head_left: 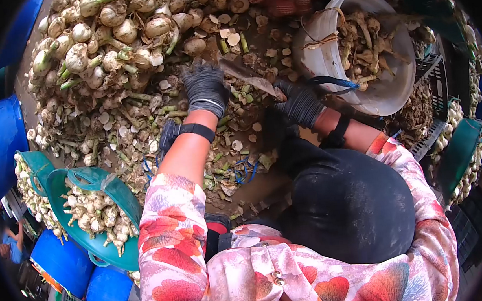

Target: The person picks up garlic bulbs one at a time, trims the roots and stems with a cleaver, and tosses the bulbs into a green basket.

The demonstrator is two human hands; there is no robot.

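Note:
My left hand [205, 88], in a dark grey glove, is stretched out beside a big pile of garlic bulbs [113, 41]. Its fingers look extended, with the tips smeared by motion, and nothing shows in them. In my right hand [300, 101], also gloved, is a knife [249, 77] whose dirty blade points left toward my left hand. Under both hands lie cut stem pieces [236, 94] and loose peelings. A white bucket [314, 43], tipped toward me, stands just beyond my right hand with garlic bulbs [366, 44] in it.
On the left stands a green basket [57, 193] with trimmed garlic [98, 212]. Blue tubs [2, 144] line the left side. A plastic crate [430, 79] and another green basket [468, 158] are at the right. Blue string [246, 171] lies among the scraps. A person [15, 244] is at the far left.

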